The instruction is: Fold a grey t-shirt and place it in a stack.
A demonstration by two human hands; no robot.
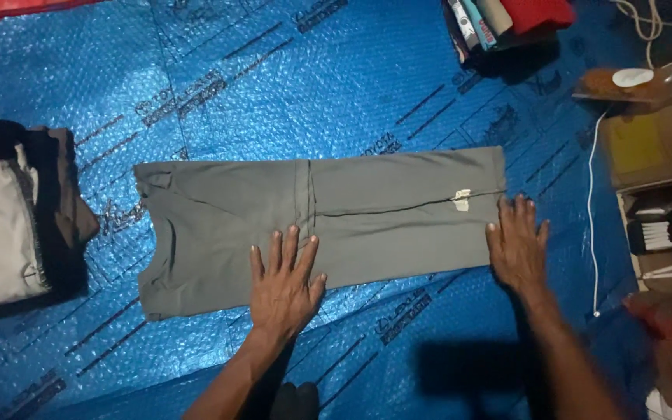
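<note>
Left hand (pixel 283 284), right hand (pixel 516 247) flat on grey garment (pixel 383 214) (soft, oblong).

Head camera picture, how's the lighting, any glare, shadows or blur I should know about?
Head view: glare sparkles off the blue bubble sheet, brightest near the top; a dark shadow lies on it between the arms at the bottom; the corners and right edge fall dim; the grey garment is evenly lit; the left hand and right hand look slightly soft.
</note>
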